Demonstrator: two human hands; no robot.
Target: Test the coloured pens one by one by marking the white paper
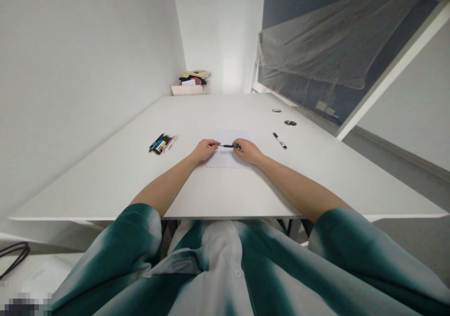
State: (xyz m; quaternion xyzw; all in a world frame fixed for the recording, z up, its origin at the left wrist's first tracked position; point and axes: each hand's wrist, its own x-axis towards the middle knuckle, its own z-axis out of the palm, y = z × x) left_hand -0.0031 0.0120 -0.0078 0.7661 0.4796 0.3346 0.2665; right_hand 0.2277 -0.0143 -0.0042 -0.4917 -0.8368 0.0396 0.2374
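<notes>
Right hand (pixel 249 151) clamped on the thick end of a green-and-black pen (pixel 230 146), fingers curled round the barrel. Left hand (pixel 204 150) just apart from the right, fingertips (pixel 217 143) at the pen's thin tip; pinch or mere touch too small to tell. Pen level between both hands, above the far part of a sheet of white paper (pixel 225 159), near the middle of a long white counter (pixel 105 184).

To the left of the paper, a tight bundle of coloured pens (pixel 162 143) flat on the counter. To the right, a single black-and-white marker (pixel 279 140) lying at a slant, well apart from the right hand. Beyond it, two round metal grommets (pixel 290 123) set in the counter top. At the far end, beyond the counter, a pale pink box (pixel 187 89) under a heap of bags and cloth (pixel 195 76). Far right, clear plastic sheeting (pixel 316 48) over a dark panel. Green-and-white tie-dye sleeves (pixel 133 231) at the counter's near edge.
</notes>
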